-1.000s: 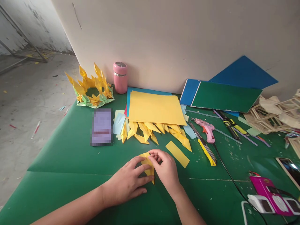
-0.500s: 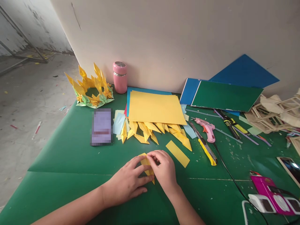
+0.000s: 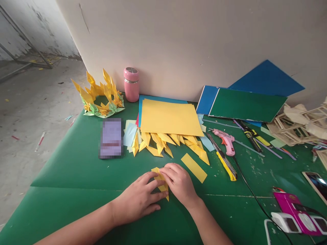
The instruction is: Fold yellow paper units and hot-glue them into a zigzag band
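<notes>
A folded strip of yellow paper (image 3: 162,186), pointed at its near end, lies on the green tabletop between my hands. My left hand (image 3: 139,195) rests over it from the left, fingers spread and their tips pressing the paper down. From the right, my right hand (image 3: 178,183) pinches the paper's upper edge between thumb and forefinger, the other fingers curled. Both hands hide part of the folds. Just beyond them is a flat yellow strip (image 3: 194,167). Several folded yellow paper pieces (image 3: 159,143) stick out from under a stack of yellow sheets (image 3: 172,117).
A yellow and green paper crown (image 3: 102,98), a pink flask (image 3: 131,85) and a blurred purple item (image 3: 110,137) stand or lie to the left. Rightward are a utility knife (image 3: 226,166), a pink glue gun (image 3: 224,139) with a cord, a phone (image 3: 316,185) and a magenta power strip (image 3: 288,204).
My right hand has turned slightly and its fingers have closed in on the paper's upper edge. My left hand stays in place on the paper.
</notes>
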{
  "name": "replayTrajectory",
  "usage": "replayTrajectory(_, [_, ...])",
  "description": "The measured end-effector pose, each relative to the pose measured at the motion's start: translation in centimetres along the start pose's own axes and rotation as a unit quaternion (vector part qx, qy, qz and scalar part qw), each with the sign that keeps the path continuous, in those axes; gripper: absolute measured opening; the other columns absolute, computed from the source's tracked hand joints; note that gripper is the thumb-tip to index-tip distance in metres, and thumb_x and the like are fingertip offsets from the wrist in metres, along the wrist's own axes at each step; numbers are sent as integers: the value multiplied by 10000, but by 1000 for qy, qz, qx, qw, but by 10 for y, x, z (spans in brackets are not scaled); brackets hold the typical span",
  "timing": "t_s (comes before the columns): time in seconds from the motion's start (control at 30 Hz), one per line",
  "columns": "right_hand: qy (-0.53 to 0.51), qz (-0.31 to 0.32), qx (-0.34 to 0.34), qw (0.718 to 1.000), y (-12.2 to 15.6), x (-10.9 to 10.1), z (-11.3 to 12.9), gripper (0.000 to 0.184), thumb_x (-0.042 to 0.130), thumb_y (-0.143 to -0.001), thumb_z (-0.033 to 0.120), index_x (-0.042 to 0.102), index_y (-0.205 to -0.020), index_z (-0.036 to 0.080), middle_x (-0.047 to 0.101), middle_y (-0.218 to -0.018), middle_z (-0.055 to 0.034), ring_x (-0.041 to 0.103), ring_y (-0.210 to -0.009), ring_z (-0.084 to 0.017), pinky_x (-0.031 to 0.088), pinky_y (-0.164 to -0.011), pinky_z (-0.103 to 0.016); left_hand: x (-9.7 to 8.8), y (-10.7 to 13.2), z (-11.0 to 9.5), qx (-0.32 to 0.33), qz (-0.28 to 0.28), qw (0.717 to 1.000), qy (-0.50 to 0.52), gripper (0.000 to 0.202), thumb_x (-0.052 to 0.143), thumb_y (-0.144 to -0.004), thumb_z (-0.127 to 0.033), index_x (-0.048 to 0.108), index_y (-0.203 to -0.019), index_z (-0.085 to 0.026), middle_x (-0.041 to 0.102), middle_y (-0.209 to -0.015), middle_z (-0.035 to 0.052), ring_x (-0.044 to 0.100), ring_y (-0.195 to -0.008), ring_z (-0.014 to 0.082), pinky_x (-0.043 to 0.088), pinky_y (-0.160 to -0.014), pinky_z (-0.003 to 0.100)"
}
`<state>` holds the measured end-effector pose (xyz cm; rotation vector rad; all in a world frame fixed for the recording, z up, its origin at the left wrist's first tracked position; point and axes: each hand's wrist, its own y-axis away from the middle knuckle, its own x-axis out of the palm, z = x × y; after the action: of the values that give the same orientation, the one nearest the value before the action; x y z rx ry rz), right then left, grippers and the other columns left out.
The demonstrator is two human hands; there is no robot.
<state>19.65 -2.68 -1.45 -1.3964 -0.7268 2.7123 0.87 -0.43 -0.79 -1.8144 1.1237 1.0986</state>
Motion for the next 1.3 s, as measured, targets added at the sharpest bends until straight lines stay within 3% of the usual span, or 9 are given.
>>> replayTrajectory(0.27, [21, 45, -26, 998, -4, -5, -2, 337, 360, -970, 149, 664, -833, 196, 633, -773, -47, 580, -699, -157, 501, -629, -278, -2, 0, 0, 3, -16, 1000, 6, 373, 625, -838, -357, 588, -1196, -260, 567, -1185, 69, 431, -1199, 312, 444, -990, 453])
replayTrajectory(0.57, [22, 64, -55, 996, -7, -7, -4, 344, 342, -971, 140, 647, -817, 172, 635, -761, -53, 567, -685, -165, 496, -627, -288, -3, 0, 0, -6, 3, 1000, 5, 375, 614, -849, -328, 582, -1220, -288, 566, -1224, 48, 322, -1328, 374, 355, -1066, 544])
replayTrajectory(0.93, [18, 78, -42, 996, -4, -10, -6, 303, 380, -953, 117, 675, -909, 172, 622, -792, -59, 555, -737, -180, 502, -646, -297, -10, -3, -2, -37, 58, 997, 44, 382, 558, -883, -411, 544, -1256, -329, 570, -1243, 26, 341, -1325, 409, 211, -1067, 680])
replayTrajectory(1.1, [37, 93, -22, 995, 2, -16, -4, 336, 367, -939, 94, 680, -1028, 179, 600, -790, -63, 528, -756, -194, 493, -651, -321, -6, -1, -1, -30, 26, 999, 18, 402, 569, -869, -453, 545, -1251, -329, 561, -1243, 28, 372, -1306, 383, 172, -1093, 637])
replayTrajectory(1.3, [56, 131, 25, 989, 7, -25, 9, 359, 393, -924, 113, 632, -1172, 214, 603, -901, -74, 530, -818, -208, 489, -703, -358, -2, 1, -2, -13, -38, 999, -27, 463, 531, -858, -549, 515, -1258, -316, 530, -1286, 77, 460, -1238, 348, 269, -1063, 554])
